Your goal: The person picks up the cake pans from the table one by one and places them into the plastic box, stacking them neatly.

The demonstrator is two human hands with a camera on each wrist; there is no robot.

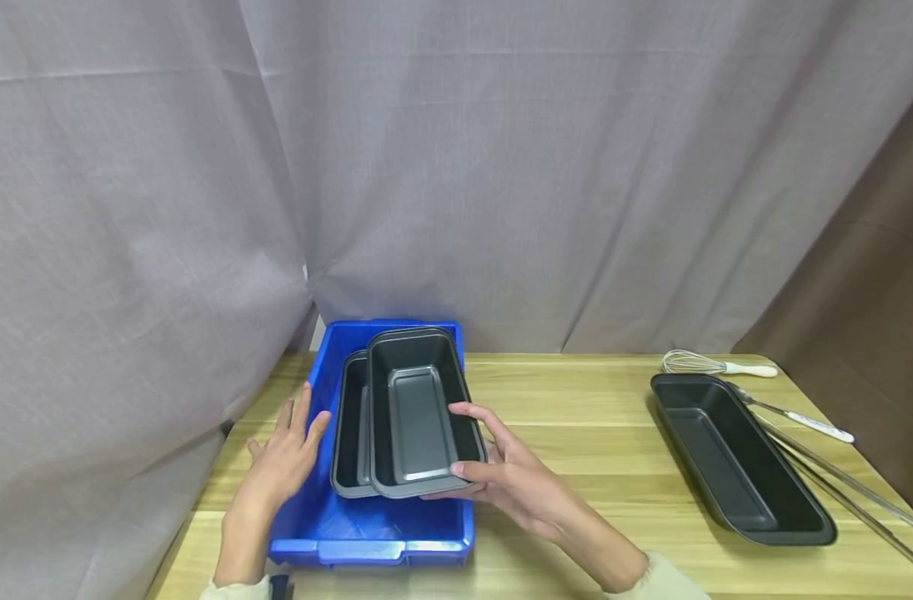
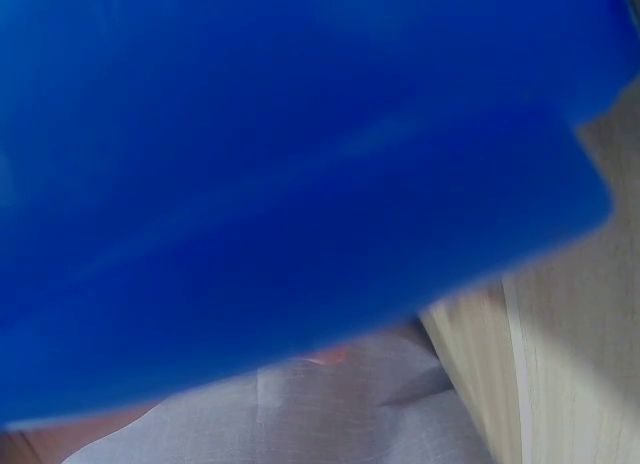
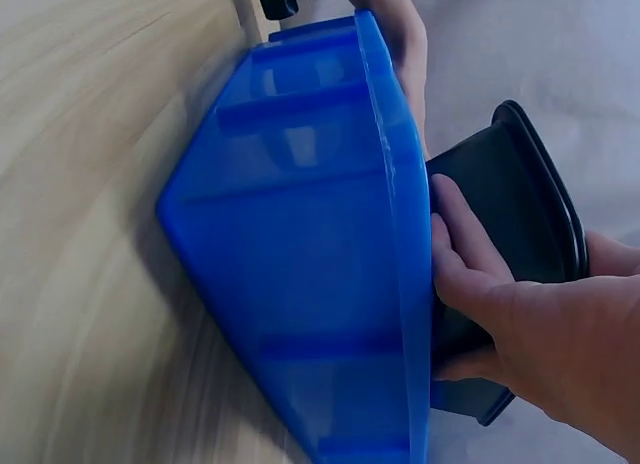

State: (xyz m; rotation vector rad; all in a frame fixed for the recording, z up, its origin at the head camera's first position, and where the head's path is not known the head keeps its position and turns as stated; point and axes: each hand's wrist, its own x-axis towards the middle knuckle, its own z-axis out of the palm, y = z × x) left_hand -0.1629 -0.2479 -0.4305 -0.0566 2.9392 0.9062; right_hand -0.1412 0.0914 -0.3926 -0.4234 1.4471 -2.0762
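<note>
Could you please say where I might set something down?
Bare table lies between the blue bin and the rightmost pan, though the right hand crosses its near-left part. Behind and right of that pan, it is crowded: whisk and long tools.

Before me: loaf pans (image 1: 417, 417) (image 1: 353, 433) (image 1: 726, 467), three; blue plastic bin (image 1: 388, 518), one; wire whisk (image 1: 714, 365), one; white-handled utensil (image 1: 792, 414), one; long metal rods (image 1: 839, 475) (image 1: 861, 516), two; wooden bench (image 1: 561, 425), one. My grips, two: left grip (image 1: 279, 462), one; right grip (image 1: 512, 483), one.
</note>
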